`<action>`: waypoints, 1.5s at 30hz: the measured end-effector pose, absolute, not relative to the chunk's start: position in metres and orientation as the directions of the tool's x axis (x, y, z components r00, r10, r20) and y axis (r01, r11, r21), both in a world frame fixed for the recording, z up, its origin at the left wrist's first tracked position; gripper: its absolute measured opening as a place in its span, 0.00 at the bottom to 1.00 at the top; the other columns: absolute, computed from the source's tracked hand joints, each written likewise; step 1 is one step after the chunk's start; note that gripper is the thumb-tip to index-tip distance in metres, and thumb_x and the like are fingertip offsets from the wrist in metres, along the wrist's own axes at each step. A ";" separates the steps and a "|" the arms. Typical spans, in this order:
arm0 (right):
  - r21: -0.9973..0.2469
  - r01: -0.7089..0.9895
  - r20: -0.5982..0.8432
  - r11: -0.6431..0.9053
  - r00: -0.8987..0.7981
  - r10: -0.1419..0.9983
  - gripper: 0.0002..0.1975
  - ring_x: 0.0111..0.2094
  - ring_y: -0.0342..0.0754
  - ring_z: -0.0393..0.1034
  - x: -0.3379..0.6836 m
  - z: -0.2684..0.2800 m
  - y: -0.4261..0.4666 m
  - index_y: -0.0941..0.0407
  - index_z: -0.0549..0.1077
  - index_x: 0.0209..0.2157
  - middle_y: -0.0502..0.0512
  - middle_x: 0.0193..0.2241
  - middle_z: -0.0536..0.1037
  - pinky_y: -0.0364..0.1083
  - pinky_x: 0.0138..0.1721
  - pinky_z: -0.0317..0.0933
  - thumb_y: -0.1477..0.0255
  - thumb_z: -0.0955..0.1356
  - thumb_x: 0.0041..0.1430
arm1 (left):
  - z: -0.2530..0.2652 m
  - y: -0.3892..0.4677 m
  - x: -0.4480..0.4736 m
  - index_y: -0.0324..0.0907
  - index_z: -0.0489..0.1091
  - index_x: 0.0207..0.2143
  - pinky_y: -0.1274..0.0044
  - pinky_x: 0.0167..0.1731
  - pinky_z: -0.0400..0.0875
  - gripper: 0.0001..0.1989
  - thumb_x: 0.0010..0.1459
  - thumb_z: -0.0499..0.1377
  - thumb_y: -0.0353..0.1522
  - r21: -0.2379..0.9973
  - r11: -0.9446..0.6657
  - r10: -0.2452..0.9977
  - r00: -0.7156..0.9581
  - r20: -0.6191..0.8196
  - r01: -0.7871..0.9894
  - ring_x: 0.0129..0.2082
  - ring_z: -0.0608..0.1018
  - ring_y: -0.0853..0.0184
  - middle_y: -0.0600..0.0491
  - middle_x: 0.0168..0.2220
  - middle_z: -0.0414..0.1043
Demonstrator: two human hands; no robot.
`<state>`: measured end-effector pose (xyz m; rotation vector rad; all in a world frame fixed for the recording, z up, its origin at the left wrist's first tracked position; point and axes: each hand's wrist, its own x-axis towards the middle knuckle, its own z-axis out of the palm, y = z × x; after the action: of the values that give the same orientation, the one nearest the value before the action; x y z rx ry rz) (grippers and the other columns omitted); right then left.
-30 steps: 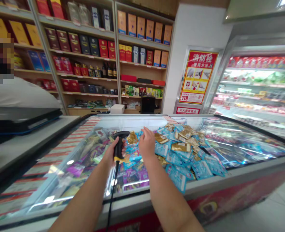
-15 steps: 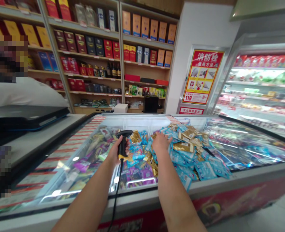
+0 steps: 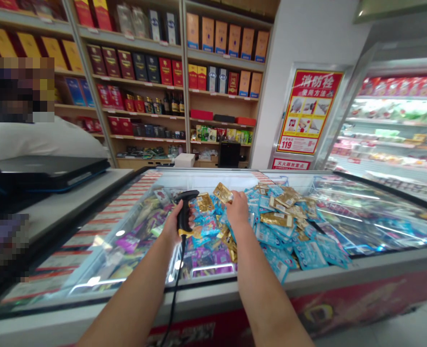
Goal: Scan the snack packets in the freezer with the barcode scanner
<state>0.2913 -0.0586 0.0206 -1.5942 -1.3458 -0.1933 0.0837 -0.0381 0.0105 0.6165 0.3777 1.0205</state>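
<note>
My left hand is wrapped round the handle of a black and yellow barcode scanner, whose cord hangs down in front of the freezer. My right hand pinches the corner of a gold ice cream packet, lifted above the pile. A second gold packet lies between the scanner and that hand. To the right, blue packets and more gold packets are heaped on the freezer glass. Purple packets show below and left of my right hand.
The chest freezer spans the foreground, with its sliding glass and raised rim. At left, a person in a white top is beside a counter carrying a dark flat device. Shelves of boxed bottles and a lit fridge stand behind.
My right hand has come up out of the pile a little, now holding a gold packet up towards the scanner. The view has shifted slightly; the left hand keeps its grip.
</note>
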 end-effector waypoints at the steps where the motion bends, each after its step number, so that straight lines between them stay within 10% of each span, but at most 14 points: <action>1: -0.599 0.783 0.671 0.164 0.380 0.636 0.14 0.40 0.52 0.62 0.289 0.022 -0.059 0.57 0.72 0.38 0.57 0.36 0.68 0.48 0.45 0.58 0.79 0.66 0.46 | 0.011 -0.039 0.083 0.35 0.68 0.33 0.83 0.13 0.62 0.15 0.59 0.52 0.39 0.632 0.377 0.876 0.482 -0.006 -0.677 0.17 0.66 0.75 0.52 0.24 0.67; 9: -0.863 0.265 0.505 0.430 0.465 0.727 0.22 0.38 0.45 0.68 0.246 0.011 -0.049 0.56 0.67 0.45 0.51 0.39 0.74 0.44 0.42 0.62 0.78 0.65 0.45 | 0.010 -0.036 0.077 0.36 0.68 0.32 0.83 0.13 0.62 0.14 0.57 0.54 0.40 0.601 0.366 0.878 0.478 0.031 -0.710 0.17 0.66 0.75 0.53 0.24 0.66; 17: -0.841 0.538 0.367 0.063 0.480 0.797 0.13 0.31 0.47 0.70 0.245 -0.009 -0.037 0.56 0.71 0.38 0.52 0.29 0.75 0.44 0.35 0.62 0.76 0.67 0.47 | 0.010 -0.039 0.078 0.36 0.69 0.33 0.83 0.13 0.62 0.15 0.57 0.55 0.40 0.672 0.382 0.858 0.514 -0.003 -0.634 0.17 0.67 0.74 0.52 0.23 0.67; 34: -0.742 0.664 0.440 0.086 0.387 0.810 0.08 0.36 0.50 0.71 0.241 -0.015 -0.036 0.57 0.70 0.39 0.56 0.33 0.76 0.45 0.37 0.60 0.74 0.63 0.57 | 0.011 -0.048 0.085 0.37 0.69 0.29 0.82 0.12 0.60 0.17 0.52 0.59 0.44 0.871 0.306 0.886 0.449 -0.113 -0.385 0.16 0.68 0.73 0.53 0.21 0.67; 45: -0.808 0.586 0.363 0.056 0.422 0.831 0.23 0.34 0.51 0.71 0.240 -0.020 -0.032 0.61 0.62 0.50 0.59 0.33 0.76 0.45 0.33 0.61 0.78 0.65 0.49 | 0.009 -0.045 0.083 0.37 0.70 0.31 0.82 0.12 0.60 0.18 0.49 0.62 0.44 0.908 0.317 0.867 0.472 -0.161 -0.273 0.15 0.68 0.72 0.53 0.21 0.68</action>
<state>0.2399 -0.0317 -0.0202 -1.6330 -1.2646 0.2932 0.0825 -0.0447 0.0088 0.9626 0.7436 0.8486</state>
